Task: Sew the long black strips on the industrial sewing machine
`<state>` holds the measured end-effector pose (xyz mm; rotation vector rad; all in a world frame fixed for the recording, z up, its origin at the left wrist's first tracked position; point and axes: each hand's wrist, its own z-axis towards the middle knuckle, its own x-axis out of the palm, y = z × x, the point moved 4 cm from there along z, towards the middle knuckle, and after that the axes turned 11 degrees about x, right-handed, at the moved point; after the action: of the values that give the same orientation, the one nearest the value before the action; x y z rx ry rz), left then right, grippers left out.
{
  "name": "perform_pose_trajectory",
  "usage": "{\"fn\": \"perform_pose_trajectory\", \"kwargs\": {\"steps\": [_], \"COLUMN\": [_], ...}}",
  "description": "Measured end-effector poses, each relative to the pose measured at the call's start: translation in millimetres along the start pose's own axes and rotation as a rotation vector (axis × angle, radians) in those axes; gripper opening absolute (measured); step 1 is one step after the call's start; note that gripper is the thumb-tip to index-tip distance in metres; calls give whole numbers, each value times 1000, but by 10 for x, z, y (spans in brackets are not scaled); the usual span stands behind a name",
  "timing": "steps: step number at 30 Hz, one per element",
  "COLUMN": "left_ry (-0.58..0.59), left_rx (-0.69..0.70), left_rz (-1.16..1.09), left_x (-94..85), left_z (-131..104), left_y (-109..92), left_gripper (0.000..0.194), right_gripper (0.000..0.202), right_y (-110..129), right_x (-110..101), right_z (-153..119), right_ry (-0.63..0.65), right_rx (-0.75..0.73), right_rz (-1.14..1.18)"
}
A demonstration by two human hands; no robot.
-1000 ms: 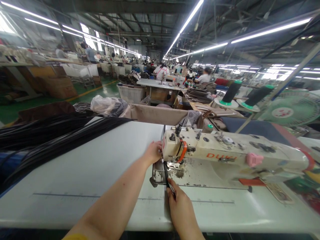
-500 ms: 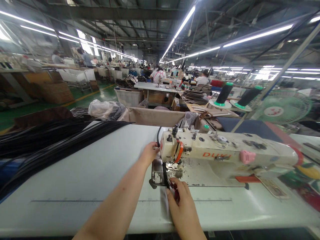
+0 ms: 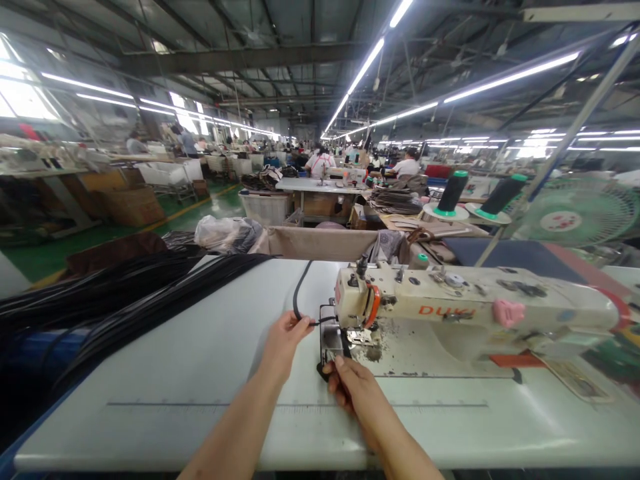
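A long black strip (image 3: 299, 293) curves over the white table and bends toward the sewing machine (image 3: 425, 300). My left hand (image 3: 283, 343) pinches it just left of the machine head. From there the strip runs right, behind the needle area. Below the presser foot (image 3: 361, 337), a short dark length comes out toward me. My right hand (image 3: 353, 387) is closed at that near end, fingers curled beside the metal needle plate (image 3: 331, 339). Whether anything else lies inside the right palm is hidden.
A thick bundle of black strips (image 3: 150, 293) lies over the table's left side. Two black thread cones (image 3: 453, 193) stand behind the machine, near a green fan (image 3: 575, 220). A fabric-lined bin (image 3: 320, 245) sits beyond the table. Co-workers sit farther back.
My left hand has moved back from behind the machine head toward me, drawing the strip into a bend. My right hand has moved up to the needle plate, its fingers more curled. The view has shifted.
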<state>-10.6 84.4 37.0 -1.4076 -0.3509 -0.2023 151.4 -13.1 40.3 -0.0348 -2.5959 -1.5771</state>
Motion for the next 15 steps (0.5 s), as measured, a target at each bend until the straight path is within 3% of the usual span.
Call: {"fn": "perform_pose_trajectory", "kwargs": {"steps": [6, 11, 15], "left_ry": [-3, 1, -3], "left_rx": [62, 53, 79], "left_rz": [54, 108, 93], "left_x": [-203, -332, -417], "left_z": [-304, -482, -573], "left_y": [-169, -218, -286], "left_gripper": [38, 36, 35], "right_gripper": [65, 65, 60], "right_y": [39, 138, 190], "right_x": [182, 371, 400], "right_z": [220, 278, 256], "right_ry": [70, 150, 150], "right_rx": [116, 92, 37], "right_rz": [146, 104, 31]}}
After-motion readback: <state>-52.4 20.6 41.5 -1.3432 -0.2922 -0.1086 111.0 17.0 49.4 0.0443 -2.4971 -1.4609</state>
